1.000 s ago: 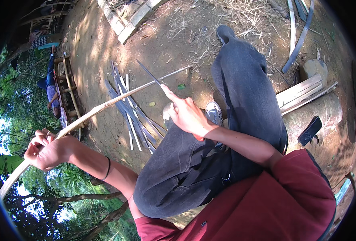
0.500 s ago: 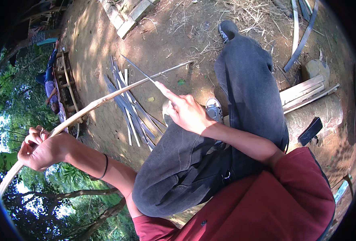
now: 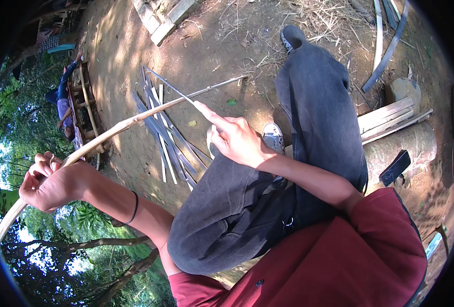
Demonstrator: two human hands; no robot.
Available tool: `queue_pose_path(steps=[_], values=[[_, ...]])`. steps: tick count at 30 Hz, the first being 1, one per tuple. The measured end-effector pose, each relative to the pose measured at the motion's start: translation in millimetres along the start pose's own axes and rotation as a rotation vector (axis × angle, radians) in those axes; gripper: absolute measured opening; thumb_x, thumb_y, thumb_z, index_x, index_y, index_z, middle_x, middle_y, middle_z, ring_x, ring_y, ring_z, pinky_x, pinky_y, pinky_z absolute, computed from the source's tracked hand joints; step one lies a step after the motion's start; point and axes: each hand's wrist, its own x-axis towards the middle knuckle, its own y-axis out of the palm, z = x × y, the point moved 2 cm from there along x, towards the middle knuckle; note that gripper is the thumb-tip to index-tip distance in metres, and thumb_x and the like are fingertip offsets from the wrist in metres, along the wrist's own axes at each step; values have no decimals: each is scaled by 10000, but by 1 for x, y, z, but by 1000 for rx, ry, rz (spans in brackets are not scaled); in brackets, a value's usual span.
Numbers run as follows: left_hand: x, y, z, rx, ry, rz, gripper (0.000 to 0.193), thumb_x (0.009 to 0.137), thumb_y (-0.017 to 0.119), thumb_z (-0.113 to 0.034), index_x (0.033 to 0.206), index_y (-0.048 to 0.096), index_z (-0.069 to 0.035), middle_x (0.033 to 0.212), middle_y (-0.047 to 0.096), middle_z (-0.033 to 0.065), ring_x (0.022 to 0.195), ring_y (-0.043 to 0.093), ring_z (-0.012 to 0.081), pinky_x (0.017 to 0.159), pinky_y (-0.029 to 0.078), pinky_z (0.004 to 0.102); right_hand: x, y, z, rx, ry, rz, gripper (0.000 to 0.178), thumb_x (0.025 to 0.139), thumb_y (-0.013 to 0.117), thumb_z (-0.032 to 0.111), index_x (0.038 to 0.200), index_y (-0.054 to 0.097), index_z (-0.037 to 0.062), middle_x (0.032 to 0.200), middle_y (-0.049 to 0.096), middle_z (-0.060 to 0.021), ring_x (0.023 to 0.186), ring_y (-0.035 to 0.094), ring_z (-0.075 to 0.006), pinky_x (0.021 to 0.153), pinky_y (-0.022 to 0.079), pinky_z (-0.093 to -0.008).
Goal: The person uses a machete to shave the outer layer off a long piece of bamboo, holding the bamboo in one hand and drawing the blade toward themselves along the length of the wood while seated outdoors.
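Note:
A long pale bamboo or wooden stick slants across the view, its thin far end by the bare ground. My left hand is closed around its thicker part at the far left, a dark band on the wrist. In my right hand, which is closed, is a knife with a narrow blade; the index finger stretches along it and the handle is hidden in the palm. The blade crosses the stick near its thin end; whether it touches I cannot tell.
Dark and pale strips lie in a loose heap on the ground ahead. Split pale slats rest on a log at right, near a black phone. Concrete blocks stand at the top; another person is at far left.
The knife blade's tip has swung slightly up and left. My left hand and the stick have shifted a little left, and the right hand has moved only slightly.

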Motion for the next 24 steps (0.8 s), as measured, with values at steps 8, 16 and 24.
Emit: queue_pose_path(steps=[8,16,24], values=[[11,-10,3,3,-99,114,221,718,467,-175,602,295,-99,529,330,78,467,408,191,412,338,233,1,-8,-42,56,259,52,702,846,515,29,1496,295,180,642,599,-148,504,566,-273,554,494,-371],[-11,8,-9,-44,-73,328,294,726,454,-219,570,211,-163,502,237,12,489,245,151,437,234,239,1,-3,8,-50,88,20,714,851,527,20,1499,300,215,615,555,-119,479,547,-221,542,484,-367],[-7,4,-9,-27,-103,213,275,726,449,-207,554,247,-134,503,262,39,475,343,180,392,239,220,3,-3,-21,-2,240,-64,688,855,522,26,1492,317,185,509,487,-131,452,544,-270,534,468,-370]])
